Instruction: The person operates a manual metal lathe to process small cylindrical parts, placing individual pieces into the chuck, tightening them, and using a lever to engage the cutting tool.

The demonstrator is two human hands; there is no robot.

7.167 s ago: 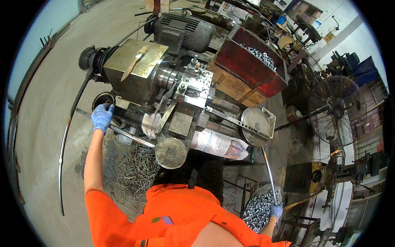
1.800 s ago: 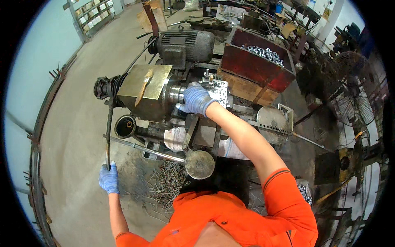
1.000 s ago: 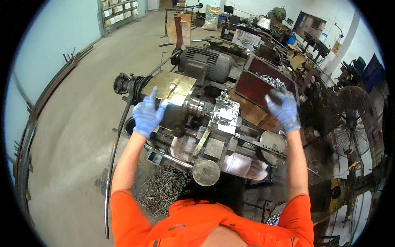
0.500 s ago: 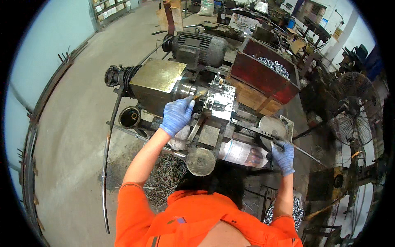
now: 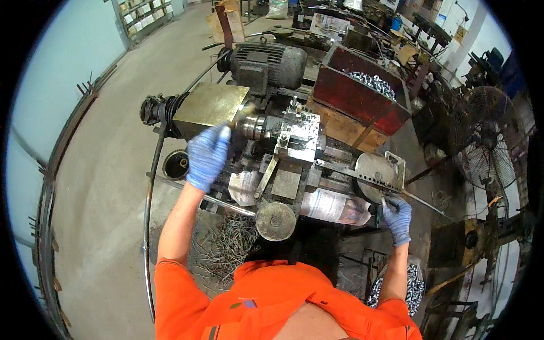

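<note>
Left hand (image 5: 207, 157), gloved, at the headstock's (image 5: 212, 105) near side: fingers curled on a motion-blurred brush (image 5: 245, 114) by the headstock's right end. Right hand (image 5: 398, 220), gloved, well right of the headstock: fingers bent beside a round disc (image 5: 374, 164); I cannot tell whether it grips anything. Behind the headstock: motor (image 5: 269, 66); rightward, red bin (image 5: 347, 90).

Head view: wide fisheye, worn on the person's head, facing forward and steeply downward. The orange shirt (image 5: 272, 286) lies nearest, along the lower edge; the metalworking machine (image 5: 254, 128) occupies the centre, within reach; the rack (image 5: 144, 16) stands far off, upper left.
</note>
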